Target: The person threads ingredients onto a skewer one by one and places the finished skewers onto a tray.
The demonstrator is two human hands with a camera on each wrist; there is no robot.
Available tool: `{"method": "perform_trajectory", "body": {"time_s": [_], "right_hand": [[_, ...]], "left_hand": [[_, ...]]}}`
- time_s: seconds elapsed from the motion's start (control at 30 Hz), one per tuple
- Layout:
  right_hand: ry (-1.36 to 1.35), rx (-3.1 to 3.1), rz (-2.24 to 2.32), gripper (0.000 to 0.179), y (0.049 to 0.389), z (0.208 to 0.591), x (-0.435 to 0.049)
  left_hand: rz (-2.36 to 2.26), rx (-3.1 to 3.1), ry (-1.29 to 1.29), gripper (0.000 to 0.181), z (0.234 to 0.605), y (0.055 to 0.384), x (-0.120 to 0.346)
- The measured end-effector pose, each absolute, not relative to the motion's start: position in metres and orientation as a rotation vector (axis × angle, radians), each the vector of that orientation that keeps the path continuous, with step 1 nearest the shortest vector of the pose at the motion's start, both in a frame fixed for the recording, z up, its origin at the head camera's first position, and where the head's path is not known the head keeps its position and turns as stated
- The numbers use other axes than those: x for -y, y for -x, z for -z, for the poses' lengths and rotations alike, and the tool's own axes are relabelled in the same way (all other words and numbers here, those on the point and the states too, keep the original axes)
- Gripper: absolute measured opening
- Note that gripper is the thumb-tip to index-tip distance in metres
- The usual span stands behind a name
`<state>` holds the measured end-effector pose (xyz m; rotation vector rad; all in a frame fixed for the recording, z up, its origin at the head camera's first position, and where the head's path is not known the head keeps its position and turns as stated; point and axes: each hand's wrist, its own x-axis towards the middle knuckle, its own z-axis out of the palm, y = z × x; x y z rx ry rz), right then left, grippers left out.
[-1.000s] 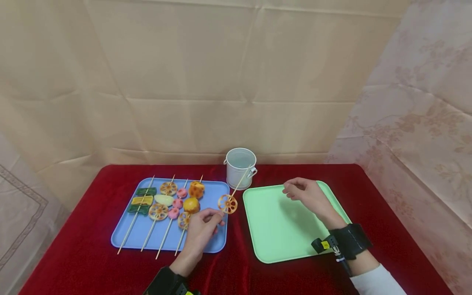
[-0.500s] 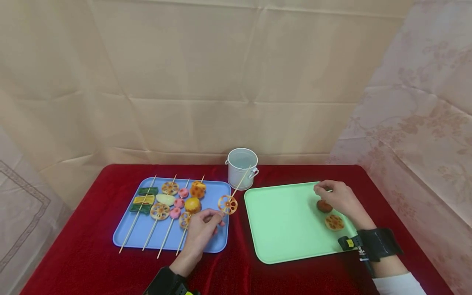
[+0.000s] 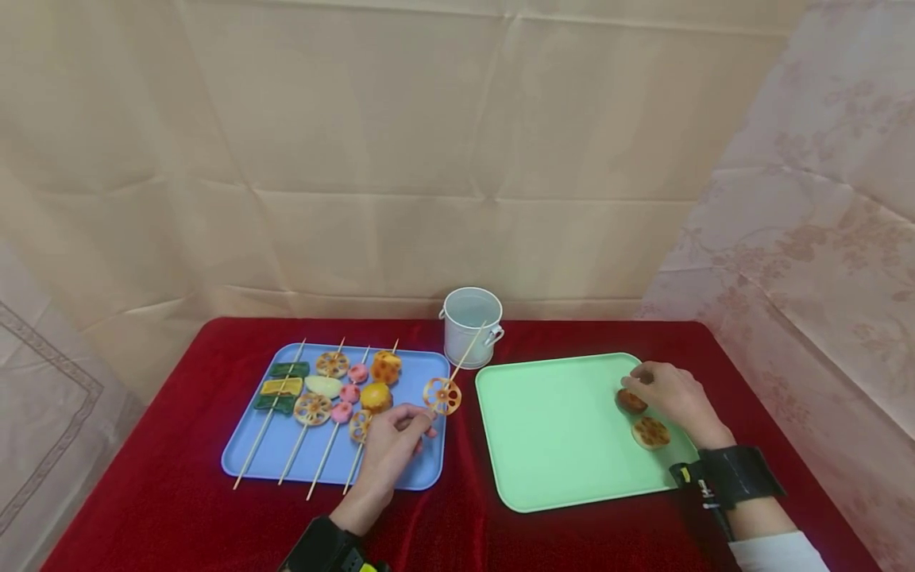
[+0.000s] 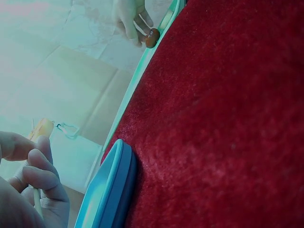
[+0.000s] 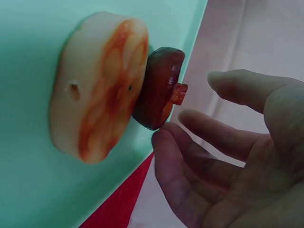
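My left hand (image 3: 389, 441) pinches a wooden skewer (image 3: 468, 350) bearing one thin lotus root slice (image 3: 432, 397), its tip pointing up and away over the blue tray's right side. In the left wrist view, curled fingers (image 4: 45, 178) grip the stick. My right hand (image 3: 675, 395) is over the right part of the green tray (image 3: 557, 433), beside a brown toy mushroom (image 3: 631, 403). In the right wrist view the bent, parted fingers (image 5: 173, 166) come right up to the mushroom (image 5: 161, 88) without closing round it. A thick browned slice with holes (image 5: 102, 95) lies against the mushroom.
On the blue tray (image 3: 246, 465) lie several loaded skewers with green, yellow, pink and orange pieces (image 3: 375, 397). A white bucket (image 3: 468, 338) stands behind, between the trays. Red cloth (image 3: 457, 524) covers the table; beige fabric (image 3: 457, 159) hangs at the back.
My right hand has moved right across the green tray and lowered to the mushroom, uncovering it and the thick slice. The left hand stays with the skewer.
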<state>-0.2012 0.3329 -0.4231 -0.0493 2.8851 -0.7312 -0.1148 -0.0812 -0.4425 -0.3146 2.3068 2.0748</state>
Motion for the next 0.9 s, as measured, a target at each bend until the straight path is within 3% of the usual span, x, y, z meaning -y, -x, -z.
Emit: {"method": "perform_trajectory", "body": {"time_s": [0.73, 0.9], "right_hand": [[0.067, -2.842, 0.697, 0.040, 0.2039, 0.4263, -0.3342], [0.069, -2.858, 0.833, 0.051, 0.2049, 0.4237, -0.3281]], "left_hand": [[-2.097, -2.314, 0.335, 0.020, 0.4437, 0.1152, 0.0834], [-2.096, -2.315, 0.330, 0.020, 0.4424, 0.1142, 0.0823]]}}
